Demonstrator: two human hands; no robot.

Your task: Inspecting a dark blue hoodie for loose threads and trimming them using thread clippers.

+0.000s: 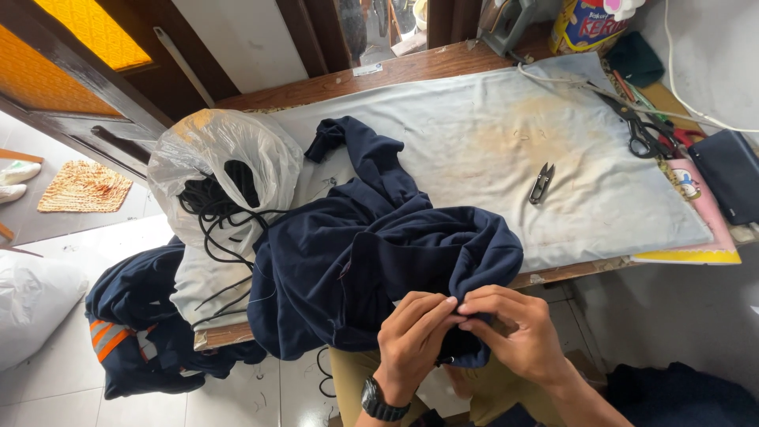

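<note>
2 hands, left hand [411,336], right hand [514,332], grip pinching navy garment [379,253], pinched spot hidden

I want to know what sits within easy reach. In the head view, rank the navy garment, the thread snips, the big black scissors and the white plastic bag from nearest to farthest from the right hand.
1. Navy garment: pinched by the right hand, at the table's near edge.
2. Thread snips: on the grey cloth, straight beyond the hand.
3. Big black scissors and white plastic bag: far right and far left; too close to call.

Both hands, left [411,336] and right [514,332], meet fingertip to fingertip, apparently pinching.
</note>
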